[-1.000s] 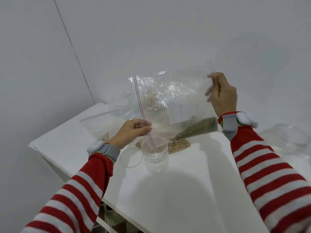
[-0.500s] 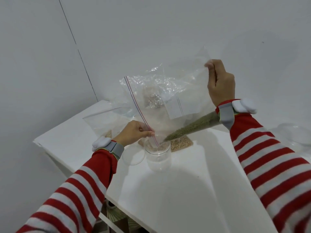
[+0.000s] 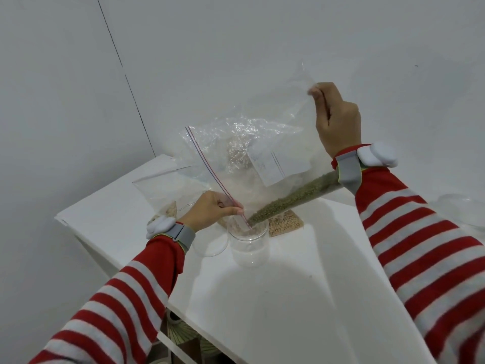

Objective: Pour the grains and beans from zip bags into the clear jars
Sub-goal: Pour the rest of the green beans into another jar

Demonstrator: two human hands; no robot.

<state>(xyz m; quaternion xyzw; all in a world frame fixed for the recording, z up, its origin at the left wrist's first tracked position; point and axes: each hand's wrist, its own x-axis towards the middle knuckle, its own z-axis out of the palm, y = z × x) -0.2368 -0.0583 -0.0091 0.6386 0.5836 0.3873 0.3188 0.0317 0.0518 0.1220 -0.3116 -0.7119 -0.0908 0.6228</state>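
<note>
1. Zip bag [image 3: 262, 158] is held above the desk [image 3: 288, 298], its mouth corner dipping into the rim of the clear jar [image 3: 249, 248].
2. Grip: left hand [image 3: 210, 211] pinches the zip edge at the mouth. Right hand [image 3: 337, 122] pinches the raised bottom corner.
3. Long axis: diagonal, high right to low left, mouth pointing down into the jar.
4. Progress: green grains [image 3: 288, 198] lie along the lower fold and reach the mouth. Jar looks nearly empty, so judged early in the pour. Bean bag [image 3: 286, 224] and left bag [image 3: 168, 190] lie on the desk, not yet emptied.

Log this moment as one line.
left hand: pinches zip bag mouth over clear jar | right hand: holds bag corner high | green grains: at jar rim
</note>
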